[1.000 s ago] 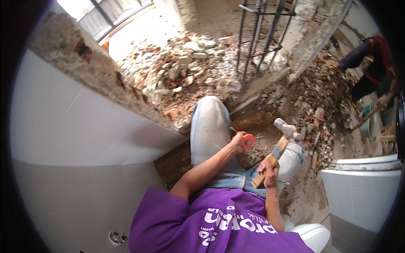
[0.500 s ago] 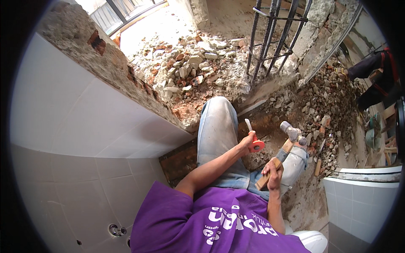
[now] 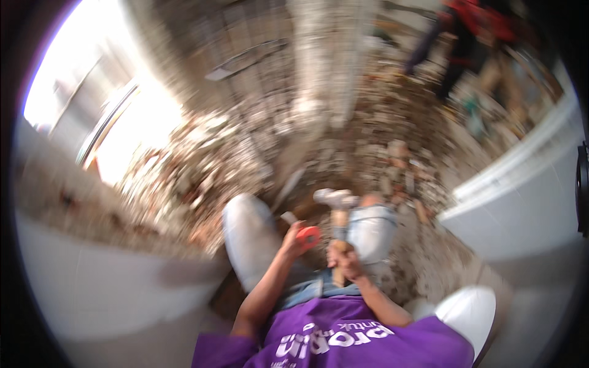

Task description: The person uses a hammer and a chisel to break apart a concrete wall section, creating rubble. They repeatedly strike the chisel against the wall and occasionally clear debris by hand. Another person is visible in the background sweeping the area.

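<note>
Head view, heavily motion-blurred. The scene is looked down on from above: a purple shirt (image 3: pixel 343 340) fills the lower middle, and two knees in pale, dusty jeans (image 3: pixel 251 239) are bent up ahead of it.

Left hand (image 3: pixel 293 240): closed around a chisel with a red guard (image 3: pixel 308 236). The red disc is seen just beside the fingers, on their right, and a short pale shaft end is shown sticking up and to the left above the hand. The tool is held between the two knees, low over the rubble.

Right hand (image 3: pixel 343 257): wrapped shut round the wooden handle of a hammer (image 3: pixel 336 202). The handle is held nearly upright in the picture, and the pale grey head is seen above the hand, lying crosswise, close to the right knee. Hammer head and chisel are apart; no contact is shown.

Surroundings: broken brick and mortar rubble (image 3: pixel 245 153) is spread across the ground ahead of the knees. A white tiled wall (image 3: pixel 104 288) is seen at lower left, another white tiled surface (image 3: pixel 521 202) at right. Another person in red (image 3: pixel 466 24) is seen at the top right, well apart; detail cannot be told through the blur.
</note>
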Demonstrator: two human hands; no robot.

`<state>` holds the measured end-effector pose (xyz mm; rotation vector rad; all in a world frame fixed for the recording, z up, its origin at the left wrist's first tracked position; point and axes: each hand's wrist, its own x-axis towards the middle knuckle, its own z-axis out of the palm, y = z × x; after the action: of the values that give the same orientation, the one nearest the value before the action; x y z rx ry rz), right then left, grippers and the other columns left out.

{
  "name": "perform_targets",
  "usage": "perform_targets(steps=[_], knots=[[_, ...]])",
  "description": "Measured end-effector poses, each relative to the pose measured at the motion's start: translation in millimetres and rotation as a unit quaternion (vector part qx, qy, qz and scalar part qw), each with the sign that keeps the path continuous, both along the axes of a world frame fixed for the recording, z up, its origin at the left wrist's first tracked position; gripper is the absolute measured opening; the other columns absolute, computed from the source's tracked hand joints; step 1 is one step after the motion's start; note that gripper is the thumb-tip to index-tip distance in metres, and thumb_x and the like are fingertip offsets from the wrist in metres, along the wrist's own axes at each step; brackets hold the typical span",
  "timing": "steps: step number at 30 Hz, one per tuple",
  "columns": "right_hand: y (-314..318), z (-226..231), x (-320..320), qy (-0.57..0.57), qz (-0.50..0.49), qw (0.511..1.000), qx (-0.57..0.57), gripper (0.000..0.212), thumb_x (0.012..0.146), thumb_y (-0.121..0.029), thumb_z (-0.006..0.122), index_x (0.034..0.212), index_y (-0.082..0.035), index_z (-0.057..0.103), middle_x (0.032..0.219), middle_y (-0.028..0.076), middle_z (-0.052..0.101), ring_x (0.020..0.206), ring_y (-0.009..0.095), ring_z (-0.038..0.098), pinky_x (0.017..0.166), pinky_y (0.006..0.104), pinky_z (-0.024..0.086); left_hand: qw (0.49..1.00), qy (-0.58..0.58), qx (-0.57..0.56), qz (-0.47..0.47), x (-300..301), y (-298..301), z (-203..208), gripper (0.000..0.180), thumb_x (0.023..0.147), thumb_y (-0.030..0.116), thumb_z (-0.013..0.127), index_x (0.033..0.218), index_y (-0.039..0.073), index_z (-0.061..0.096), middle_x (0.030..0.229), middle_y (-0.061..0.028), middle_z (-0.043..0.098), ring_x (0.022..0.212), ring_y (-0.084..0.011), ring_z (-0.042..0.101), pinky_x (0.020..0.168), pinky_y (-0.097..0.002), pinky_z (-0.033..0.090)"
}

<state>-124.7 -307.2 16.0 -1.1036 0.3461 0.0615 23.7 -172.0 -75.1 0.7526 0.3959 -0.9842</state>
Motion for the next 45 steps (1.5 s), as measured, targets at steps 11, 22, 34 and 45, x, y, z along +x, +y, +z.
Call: perform_targets(steps=[11, 22, 34, 45], knots=[[-6.6, -0.2, 7.3, -0.014, 0.010, 0.999, -0.028, 0.019, 0.089, -0.024, 0.058, 0.085, -0.007, 0.050, 0.062, -0.002, 0.048, 0.050, 0.007, 0.047, 0.047, 0.0234, 0.041, 0.994, 0.104, 0.034, -0.026, -9.3, 2.5, -12.7, 0.044, 0.090, 0.036, 0.031, 0.102, 0.003, 0.058, 0.099, -0.0157, 0.062, 0.092, -0.0298, 0.059, 0.085, -0.0479, 0.048], [-9.7, -79.7, 33.1, 0.211, 0.034, 0.940, 0.266, 0.017, 0.088, -0.013, 0.052, 0.074, -0.010, 0.042, 0.059, -0.001, 0.044, 0.050, 0.010, 0.046, 0.049, 0.0278, 0.044, 0.988, 0.122, 0.088, 0.035, -0.6, 20.2, -36.9, 0.046, 0.091, 0.035, 0.031, 0.114, 0.001, 0.050, 0.111, -0.0190, 0.056, 0.100, -0.0333, 0.056, 0.092, -0.0520, 0.043], [-42.1, -98.4, 36.3, 0.188, 0.031, 0.852, 0.488, 0.022, 0.082, -0.009, 0.046, 0.061, -0.012, 0.038, 0.054, -0.002, 0.038, 0.049, 0.010, 0.039, 0.052, 0.0253, 0.039, 0.982, 0.163, 0.068, 0.065, 0.7, -1.5, -50.4, 0.045, 0.093, 0.034, 0.029, 0.116, 0.001, 0.048, 0.113, -0.0185, 0.055, 0.101, -0.0331, 0.056, 0.091, -0.0539, 0.043], [-7.9, -29.2, 24.0, 0.175, 0.049, 0.976, 0.117, 0.029, 0.091, -0.038, 0.051, 0.079, -0.014, 0.039, 0.057, -0.001, 0.039, 0.047, 0.011, 0.043, 0.048, 0.0298, 0.042, 0.983, -0.012, 0.020, 0.181, -2.4, 6.9, 23.7, 0.013, 0.077, 0.023, 0.044, 0.086, 0.015, 0.048, 0.083, -0.0104, 0.053, 0.077, -0.0285, 0.057, 0.070, -0.0528, 0.050]])
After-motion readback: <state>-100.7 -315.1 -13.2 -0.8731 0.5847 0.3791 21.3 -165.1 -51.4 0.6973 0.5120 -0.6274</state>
